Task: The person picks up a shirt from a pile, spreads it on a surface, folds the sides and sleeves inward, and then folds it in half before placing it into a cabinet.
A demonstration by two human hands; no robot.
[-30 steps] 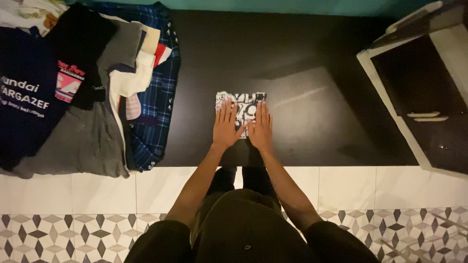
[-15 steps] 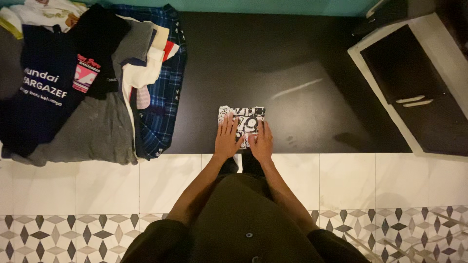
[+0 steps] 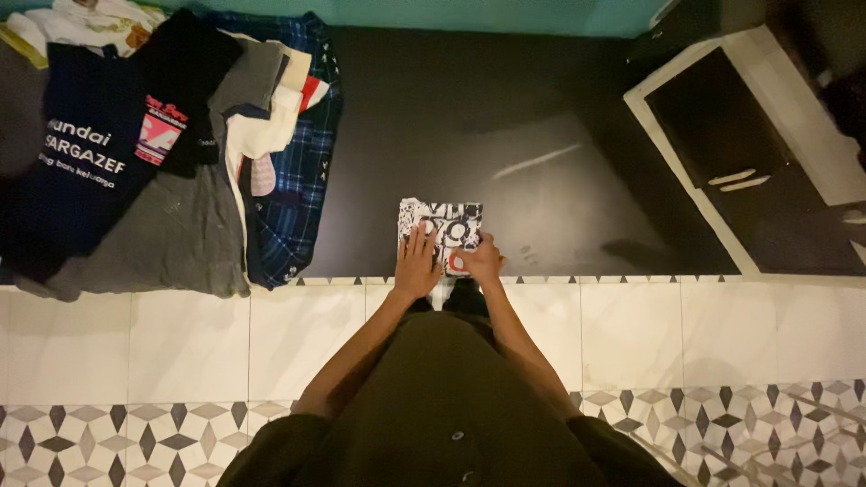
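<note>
The left hand [image 3: 417, 263] lies flat on a folded black-and-white patterned cloth [image 3: 442, 229] on the black mat [image 3: 505, 135]. The right hand [image 3: 479, 262] curls at its 5 o'clock corner. A clothes pile [image 3: 162, 153] lies at 9 o'clock, a white-framed cabinet [image 3: 722, 153] at 2 o'clock.

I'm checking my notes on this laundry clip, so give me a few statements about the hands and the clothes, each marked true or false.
1. Both hands rest on the folded black-and-white cloth. True: left hand lies flat, right hand grips its near edge.
2. The cloth lies on the white tiles. False: it lies on the dark mat.
3. A pile of clothes lies to the left. True.
4. The cabinet is left of the hands. False: it is to the right.
</note>
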